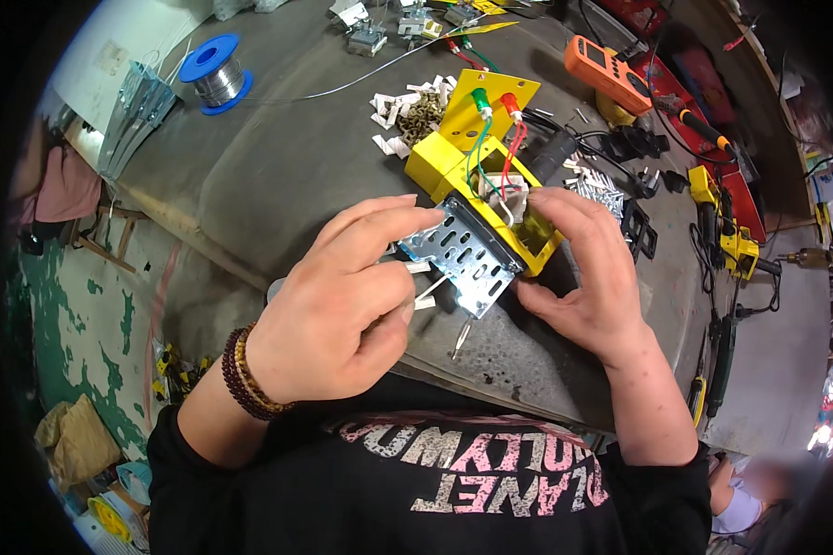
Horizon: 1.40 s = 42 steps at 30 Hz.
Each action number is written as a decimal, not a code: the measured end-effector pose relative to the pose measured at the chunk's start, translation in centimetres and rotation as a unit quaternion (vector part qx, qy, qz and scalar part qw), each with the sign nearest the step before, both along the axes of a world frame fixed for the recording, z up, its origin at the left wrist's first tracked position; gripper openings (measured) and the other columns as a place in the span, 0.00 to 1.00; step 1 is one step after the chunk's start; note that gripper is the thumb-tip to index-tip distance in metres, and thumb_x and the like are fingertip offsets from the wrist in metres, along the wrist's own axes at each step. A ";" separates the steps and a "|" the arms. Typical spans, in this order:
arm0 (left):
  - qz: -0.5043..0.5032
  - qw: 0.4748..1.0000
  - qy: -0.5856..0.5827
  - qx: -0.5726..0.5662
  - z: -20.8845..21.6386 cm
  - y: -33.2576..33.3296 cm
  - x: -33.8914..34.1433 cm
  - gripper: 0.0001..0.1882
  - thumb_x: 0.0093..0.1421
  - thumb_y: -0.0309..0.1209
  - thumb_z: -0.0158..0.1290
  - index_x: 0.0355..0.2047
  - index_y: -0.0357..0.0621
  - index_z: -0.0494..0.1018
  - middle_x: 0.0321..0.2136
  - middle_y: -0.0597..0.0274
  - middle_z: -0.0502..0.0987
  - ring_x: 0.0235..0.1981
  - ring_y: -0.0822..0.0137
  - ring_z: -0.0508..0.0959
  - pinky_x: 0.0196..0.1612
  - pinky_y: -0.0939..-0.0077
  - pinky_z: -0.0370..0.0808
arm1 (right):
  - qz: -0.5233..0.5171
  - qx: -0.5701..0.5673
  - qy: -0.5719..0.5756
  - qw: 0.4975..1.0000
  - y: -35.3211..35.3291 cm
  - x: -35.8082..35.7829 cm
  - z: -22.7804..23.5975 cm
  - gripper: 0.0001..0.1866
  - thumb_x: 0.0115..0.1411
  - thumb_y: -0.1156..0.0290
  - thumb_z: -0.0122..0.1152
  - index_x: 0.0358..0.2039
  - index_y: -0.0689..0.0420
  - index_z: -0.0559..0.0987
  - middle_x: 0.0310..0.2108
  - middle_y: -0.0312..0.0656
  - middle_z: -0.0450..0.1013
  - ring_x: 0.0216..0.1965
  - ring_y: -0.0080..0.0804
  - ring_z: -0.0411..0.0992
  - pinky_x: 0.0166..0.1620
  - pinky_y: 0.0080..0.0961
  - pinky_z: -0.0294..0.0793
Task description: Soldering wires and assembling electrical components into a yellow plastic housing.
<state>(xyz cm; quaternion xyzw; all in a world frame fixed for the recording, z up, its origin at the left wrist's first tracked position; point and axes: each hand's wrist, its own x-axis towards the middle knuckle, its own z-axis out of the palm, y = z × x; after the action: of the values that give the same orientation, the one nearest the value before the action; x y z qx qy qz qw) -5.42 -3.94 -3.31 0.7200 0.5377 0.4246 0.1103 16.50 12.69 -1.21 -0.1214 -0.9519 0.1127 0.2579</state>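
A yellow metal box (428,166) stands open at the table's near side, its yellow panel (492,85) tipped up at the back. A green terminal (481,100) and a red terminal (510,104) sit in that panel; green and red wires run down to a white part (509,196) inside. My left hand (342,296) grips a shiny perforated metal plate (472,298) along the box's near side, index fingertip at its upper corner. Thumb and fingers of my right hand (588,273) close around the box's right end. A small metal pin (462,338) shows below the plate.
Behind the box lie white and brass-coloured small parts (421,116). To its right are loose screws (602,192), black cables and an orange meter (609,74). A blue solder spool (210,74) stands far left. Another person (739,499) appears at lower right.
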 end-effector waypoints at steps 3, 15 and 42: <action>-0.021 1.000 -0.001 -0.004 -0.2 0.2 -0.4 0.04 0.46 0.21 0.55 0.24 0.39 0.72 0.56 0.41 0.71 0.58 0.38 0.69 0.59 0.51 0.67 | -0.015 -0.020 -0.004 1.000 0.1 0.1 -0.7 0.38 0.36 0.77 0.73 0.53 0.55 0.74 0.52 0.44 0.72 0.49 0.46 0.71 0.53 0.40 0.71; 0.054 0.998 0.040 -0.010 0.4 -0.5 0.6 0.09 0.45 0.26 0.62 0.29 0.41 0.76 0.57 0.45 0.71 0.58 0.40 0.69 0.60 0.51 0.65 | 0.081 -0.004 -0.105 0.991 -4.0 -3.6 1.6 0.11 0.47 0.72 0.71 0.33 0.52 0.81 0.31 0.34 0.72 0.35 0.33 0.72 0.38 0.31 0.66; 0.175 0.970 0.166 0.027 -0.4 -0.2 4.5 0.09 0.45 0.24 0.63 0.30 0.42 0.79 0.45 0.56 0.75 0.47 0.50 0.72 0.54 0.54 0.68 | 0.064 -0.053 -0.001 0.997 -2.7 -1.9 -0.2 0.06 0.46 0.69 0.65 0.28 0.50 0.83 0.31 0.30 0.73 0.34 0.29 0.73 0.37 0.29 0.64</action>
<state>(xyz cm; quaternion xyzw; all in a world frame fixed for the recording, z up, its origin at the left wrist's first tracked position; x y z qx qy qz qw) -0.90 -4.18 -3.72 0.6776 0.6548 0.3260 -0.0758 14.64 10.01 -1.42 -0.0744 -0.9506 0.1792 0.2422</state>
